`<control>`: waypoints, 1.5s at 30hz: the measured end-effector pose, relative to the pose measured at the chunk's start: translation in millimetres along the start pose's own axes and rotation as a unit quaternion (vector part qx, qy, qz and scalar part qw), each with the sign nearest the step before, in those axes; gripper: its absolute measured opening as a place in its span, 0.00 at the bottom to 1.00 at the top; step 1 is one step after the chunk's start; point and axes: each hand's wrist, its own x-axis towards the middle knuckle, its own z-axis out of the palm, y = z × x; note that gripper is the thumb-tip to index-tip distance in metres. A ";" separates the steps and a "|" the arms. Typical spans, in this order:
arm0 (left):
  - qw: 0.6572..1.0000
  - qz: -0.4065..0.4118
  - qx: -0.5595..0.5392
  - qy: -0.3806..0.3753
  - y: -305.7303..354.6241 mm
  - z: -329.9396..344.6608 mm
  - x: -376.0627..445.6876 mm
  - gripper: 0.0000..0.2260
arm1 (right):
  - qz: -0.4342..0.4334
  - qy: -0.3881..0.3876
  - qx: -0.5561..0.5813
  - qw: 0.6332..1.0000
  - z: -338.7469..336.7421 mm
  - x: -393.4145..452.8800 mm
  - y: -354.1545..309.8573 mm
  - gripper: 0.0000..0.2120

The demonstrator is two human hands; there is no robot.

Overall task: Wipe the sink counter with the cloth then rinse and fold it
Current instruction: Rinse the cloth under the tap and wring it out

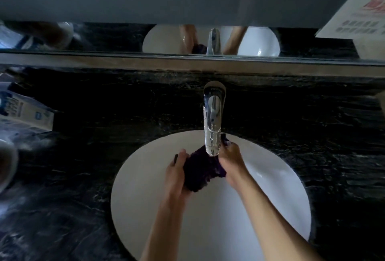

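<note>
Cloth (200, 170) lengthwise between both hands

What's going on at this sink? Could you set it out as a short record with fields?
place: white oval sink set in a dark marbled counter, below a mirror
cloth: dark purple cloth, bunched up over the basin under the spout
left hand: left hand grips the cloth's left side
right hand: right hand grips its right side
faucet: chrome faucet over the cloth; running water too hard to tell
stage: looks like rinsing; cloth not yet folded
nearby: box at the counter's left edge
</note>
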 end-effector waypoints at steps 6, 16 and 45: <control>0.984 -0.029 0.018 -0.177 8.5 -19.8 5.6 0.20 | 0.061 -0.043 0.149 0.986 -51.5 -12.1 10.2 0.14; 0.992 -0.011 0.031 -0.121 -20.2 22.6 12.7 0.07 | -0.073 0.034 -0.002 0.997 -106.3 -31.8 19.4 0.11; 0.994 0.099 -0.019 0.044 8.5 -11.4 -9.7 0.08 | -0.027 -0.086 0.387 0.918 -10.8 -24.3 39.0 0.21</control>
